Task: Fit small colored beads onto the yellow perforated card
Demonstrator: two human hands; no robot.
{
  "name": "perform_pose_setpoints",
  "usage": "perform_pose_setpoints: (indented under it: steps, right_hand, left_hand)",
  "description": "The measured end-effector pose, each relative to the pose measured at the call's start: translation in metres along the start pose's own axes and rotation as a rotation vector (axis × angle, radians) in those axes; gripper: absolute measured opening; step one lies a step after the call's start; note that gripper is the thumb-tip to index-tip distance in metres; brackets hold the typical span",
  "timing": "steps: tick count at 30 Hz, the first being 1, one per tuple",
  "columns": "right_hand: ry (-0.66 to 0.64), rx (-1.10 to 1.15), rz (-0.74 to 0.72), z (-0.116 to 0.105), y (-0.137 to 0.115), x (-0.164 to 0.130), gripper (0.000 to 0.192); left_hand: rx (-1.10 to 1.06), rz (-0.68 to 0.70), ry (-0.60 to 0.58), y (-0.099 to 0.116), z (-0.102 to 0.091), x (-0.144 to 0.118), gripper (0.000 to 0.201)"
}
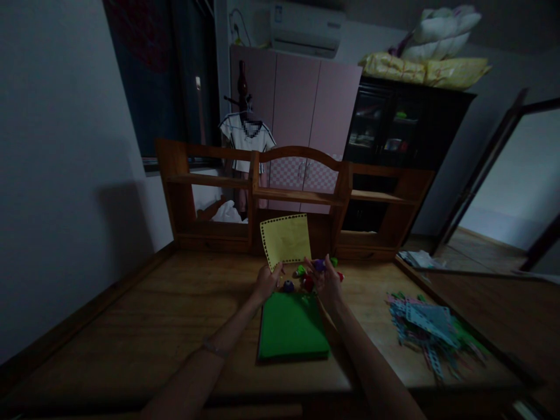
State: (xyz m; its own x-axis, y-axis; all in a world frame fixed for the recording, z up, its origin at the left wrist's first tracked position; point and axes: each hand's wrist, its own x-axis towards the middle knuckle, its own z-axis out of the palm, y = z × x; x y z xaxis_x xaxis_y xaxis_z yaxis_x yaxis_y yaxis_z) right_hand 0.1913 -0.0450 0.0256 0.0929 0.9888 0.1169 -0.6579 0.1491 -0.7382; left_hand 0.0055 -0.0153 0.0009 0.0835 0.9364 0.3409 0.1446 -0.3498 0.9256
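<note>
Both forearms reach forward over the tabletop (pixel 131 326); the left hand (pixel 268 281) pinches the lower corner of a yellow sheet (pixel 286 240) held upright, the right hand (pixel 326 279) grips a small purple punch (pixel 319 265) in curled fingers. Green paper (pixel 292 325) lies just below them, small coloured punches (pixel 301 279) between, plastic strips (pixel 431 329) well right
</note>
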Motion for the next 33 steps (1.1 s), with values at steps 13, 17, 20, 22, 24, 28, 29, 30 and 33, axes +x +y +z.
perform_pose_setpoints:
  steps: [13,17,20,22,24,28,29,30,33]
  right_hand:
    - [0.006,0.108,-0.01,-0.0031,0.0008,0.0037,0.027]
    - [0.013,0.095,-0.01,-0.0019,0.0,0.003,0.028]
    - [0.016,0.11,0.0,-0.0016,-0.0008,0.0032,0.028]
    - [0.02,0.119,0.003,-0.0019,-0.001,0.0036,0.029]
    - [0.013,0.112,0.002,-0.0022,-0.0012,0.0036,0.029]
    - [0.002,0.1,-0.003,-0.0026,-0.0013,0.0031,0.029]
    - [0.006,0.101,-0.006,-0.0028,-0.0013,0.003,0.029]
    - [0.01,0.102,-0.007,-0.003,-0.0012,0.0029,0.028]
    - [0.024,0.104,-0.017,-0.004,-0.0008,0.0029,0.027]
  left_hand:
    - [0.088,-0.001,0.039,-0.006,-0.001,0.0042,0.045]
    - [0.071,-0.001,0.031,-0.0069,-0.0012,0.0043,0.046]
    - [0.074,-0.015,0.015,-0.0085,-0.0015,0.0053,0.047]
    - [0.081,-0.013,0.007,-0.0095,-0.0018,0.0061,0.048]
    - [0.088,-0.008,0.001,-0.01,-0.0019,0.0065,0.048]
    - [0.104,-0.008,0.001,-0.0094,-0.002,0.0062,0.047]
    - [0.106,-0.009,0.001,-0.0092,-0.002,0.006,0.047]
    - [0.106,-0.008,0.0,-0.0092,-0.002,0.0059,0.046]
    - [0.094,0.0,0.006,-0.0104,-0.0016,0.006,0.045]
